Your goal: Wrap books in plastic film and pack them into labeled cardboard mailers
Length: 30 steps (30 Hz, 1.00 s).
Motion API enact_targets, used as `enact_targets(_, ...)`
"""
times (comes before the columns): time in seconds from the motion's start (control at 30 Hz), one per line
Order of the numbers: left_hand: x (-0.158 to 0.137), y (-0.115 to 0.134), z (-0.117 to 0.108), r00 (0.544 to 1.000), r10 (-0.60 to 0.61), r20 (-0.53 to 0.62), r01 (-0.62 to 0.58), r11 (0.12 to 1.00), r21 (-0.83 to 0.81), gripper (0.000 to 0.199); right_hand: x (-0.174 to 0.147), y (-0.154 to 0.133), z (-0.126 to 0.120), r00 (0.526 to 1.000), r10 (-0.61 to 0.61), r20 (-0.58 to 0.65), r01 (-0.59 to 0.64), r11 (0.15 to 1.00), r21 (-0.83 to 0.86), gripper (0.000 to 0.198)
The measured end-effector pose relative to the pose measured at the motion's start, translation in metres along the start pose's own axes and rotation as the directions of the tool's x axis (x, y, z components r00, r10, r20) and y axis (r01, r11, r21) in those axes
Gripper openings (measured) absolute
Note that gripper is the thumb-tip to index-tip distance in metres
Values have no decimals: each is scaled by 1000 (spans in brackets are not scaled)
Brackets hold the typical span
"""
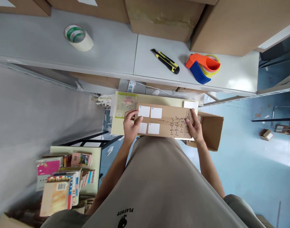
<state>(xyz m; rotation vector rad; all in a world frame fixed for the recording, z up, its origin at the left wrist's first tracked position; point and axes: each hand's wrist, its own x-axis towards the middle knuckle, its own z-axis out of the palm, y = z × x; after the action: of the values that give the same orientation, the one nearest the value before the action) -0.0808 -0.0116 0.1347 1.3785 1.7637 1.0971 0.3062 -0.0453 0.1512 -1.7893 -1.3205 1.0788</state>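
A flat brown cardboard piece (162,122) with white square labels and handwritten numbers lies between my two hands, close to my body. My left hand (132,125) is closed on its left edge, thumb on top beside the labels. At the opposite end my right hand (194,126) grips the edge near the handwriting, thumb also on top. Beneath the cardboard is a pale yellow board (168,100). A green-edged booklet or sheet (125,103) lies on that board by my left hand, and a small white card (190,104) sits near my right fingers.
On the grey shelf (106,50) are a tape roll (84,41), a yellow-black utility knife (165,61) and an orange-blue tape dispenser (199,71), with large cartons (164,19) behind. An open box (210,131) stands at right. Stacked books (55,193) occupy the lower left.
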Motion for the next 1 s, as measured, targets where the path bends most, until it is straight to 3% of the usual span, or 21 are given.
enact_targets(0.47,3,-2,3,999,34,-30,-35,999,-14,30,3,2,2,999,-52,-1,52,999,14,96)
enact_targets(0.67,5,-5,2,998,57,-14,-57,998,-32,40,5,9,5,996,-92,-4,92,995,46,103)
enact_targets(1.0,7,-10,0,1000,16,-13,-17,996,-90,50,8,24,6,991,-136,-17,136,990,27,91)
